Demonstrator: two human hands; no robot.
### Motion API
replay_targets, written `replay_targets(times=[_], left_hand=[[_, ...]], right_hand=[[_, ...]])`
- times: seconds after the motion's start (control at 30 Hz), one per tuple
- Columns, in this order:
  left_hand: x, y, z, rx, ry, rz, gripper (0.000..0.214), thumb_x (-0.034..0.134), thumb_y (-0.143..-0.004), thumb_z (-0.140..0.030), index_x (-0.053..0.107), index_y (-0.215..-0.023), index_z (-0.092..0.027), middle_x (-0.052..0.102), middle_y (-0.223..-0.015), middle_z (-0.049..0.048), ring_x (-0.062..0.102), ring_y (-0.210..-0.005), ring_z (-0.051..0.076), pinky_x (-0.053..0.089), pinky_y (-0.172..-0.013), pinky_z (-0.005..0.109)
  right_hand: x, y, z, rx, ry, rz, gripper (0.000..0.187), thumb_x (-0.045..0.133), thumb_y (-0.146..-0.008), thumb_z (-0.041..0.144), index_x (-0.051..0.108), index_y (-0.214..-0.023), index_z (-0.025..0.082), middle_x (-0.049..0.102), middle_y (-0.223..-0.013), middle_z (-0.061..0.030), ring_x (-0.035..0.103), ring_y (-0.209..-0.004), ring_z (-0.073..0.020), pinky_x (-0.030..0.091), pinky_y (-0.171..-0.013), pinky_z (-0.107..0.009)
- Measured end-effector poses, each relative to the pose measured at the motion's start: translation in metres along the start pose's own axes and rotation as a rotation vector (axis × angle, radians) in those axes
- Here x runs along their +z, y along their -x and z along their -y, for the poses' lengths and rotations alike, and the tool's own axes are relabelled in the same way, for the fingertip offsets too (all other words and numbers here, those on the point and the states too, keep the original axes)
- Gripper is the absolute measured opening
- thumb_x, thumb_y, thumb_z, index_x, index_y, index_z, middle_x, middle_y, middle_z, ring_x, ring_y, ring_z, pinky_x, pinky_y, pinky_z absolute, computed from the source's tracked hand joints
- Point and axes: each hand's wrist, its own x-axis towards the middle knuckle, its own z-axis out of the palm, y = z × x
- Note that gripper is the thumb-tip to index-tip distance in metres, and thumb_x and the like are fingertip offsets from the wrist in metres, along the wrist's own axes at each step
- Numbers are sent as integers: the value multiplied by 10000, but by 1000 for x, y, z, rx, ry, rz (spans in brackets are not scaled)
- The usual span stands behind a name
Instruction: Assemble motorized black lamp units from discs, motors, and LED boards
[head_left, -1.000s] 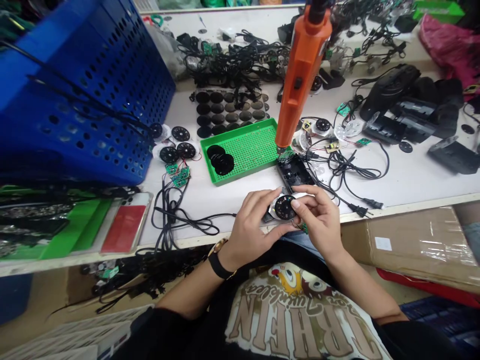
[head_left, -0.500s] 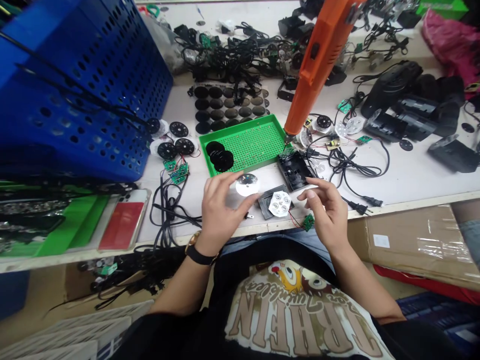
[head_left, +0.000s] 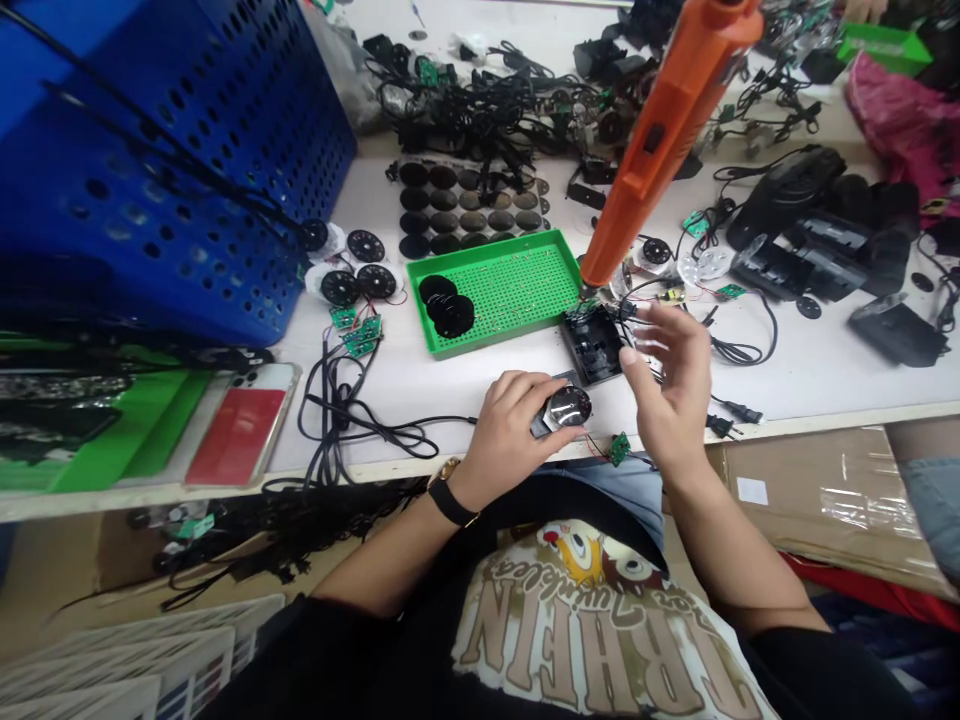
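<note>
At the table's front edge, my left hand (head_left: 517, 420) pinches a round shiny disc (head_left: 571, 404) by its rim. The disc sits over the white lens piece, which it mostly hides, on a small grey block. Thin wires lead out to a green circuit board (head_left: 619, 449) at the edge. My right hand (head_left: 671, 385) is raised with fingers apart and nothing in it, just right of an open black plastic housing (head_left: 595, 345). An orange electric screwdriver (head_left: 651, 150) hangs above, its tip near the housing's far end.
A green perforated tray (head_left: 495, 342) holds small screws and several black discs (head_left: 454, 315). A sheet of dark round stickers (head_left: 472, 212) lies behind it. A blue crate (head_left: 247, 150) stands left, beside a red phone (head_left: 236, 440). Black cables (head_left: 349, 420) and dark housings (head_left: 832, 240) lie around.
My left hand has moved right and brought the disc down onto the white lens piece. My right hand has risen slightly toward the right, its fingers spreading.
</note>
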Motion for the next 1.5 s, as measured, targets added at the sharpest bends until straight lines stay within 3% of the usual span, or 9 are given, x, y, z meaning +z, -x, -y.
replay_targets(times=[0.13,0.27,0.37,0.53,0.63,0.77,1.3,1.5], left_hand=[[1,3,-2,13,-32,-4,512,793,-880,-486,660,-1255,-164,732,-1153,102,627,-1095,276,506,-981,445],[5,7,-4,19,-80,-23,498,773,-897,-485,665,-1260,-162,735,-1159,107,619,-1095,281,501,-968,445],[9,9,-3,51,-101,-54,519,746,-909,-523,667,-1255,-145,742,-1154,114,622,-1087,287,505,-957,451],[10,10,-2,21,-94,-90,496,711,-930,-538,658,-1242,-155,748,-1151,112,632,-1079,285,517,-950,451],[9,10,-3,9,-88,-77,488,689,-946,-539,651,-1245,-156,747,-1162,112,635,-1094,285,519,-961,454],[8,12,-3,-6,-87,-63,499,677,-952,-545,640,-1263,-156,747,-1161,109,637,-1100,291,521,-958,463],[10,14,-2,2,-119,-63,529,665,-954,-560,628,-1278,-142,744,-1181,105,634,-1113,293,517,-983,467],[10,13,-2,-2,-103,-55,535,669,-952,-561,633,-1277,-138,743,-1185,114,635,-1108,300,530,-960,479]], right_hand=[[19,-59,-11,-154,-92,52,677,710,-934,470,350,-1507,435,517,-1467,-76,633,-1248,-288,571,-995,-532],[45,-110,-17,-174,-210,80,500,678,-940,541,467,-1361,373,663,-1230,-54,712,-1044,-250,609,-895,-496],[63,-128,-10,-134,-323,66,419,711,-907,567,539,-1199,322,708,-1015,-27,722,-825,-205,616,-748,-412],[100,-134,2,-106,-452,55,367,741,-870,546,583,-1076,287,632,-723,47,649,-587,-138,538,-553,-297],[125,-134,-6,-67,-522,40,322,720,-875,537,579,-978,267,528,-566,95,544,-438,-105,459,-451,-253],[145,-134,-23,-13,-525,-8,343,728,-860,546,545,-925,264,479,-508,122,480,-371,-93,408,-399,-238],[150,-126,-32,-11,-463,-33,318,716,-855,531,570,-898,252,508,-477,117,487,-360,-108,419,-405,-249],[148,-128,-27,26,-452,-77,407,721,-825,605,555,-961,259,482,-480,128,485,-363,-113,401,-415,-254]])
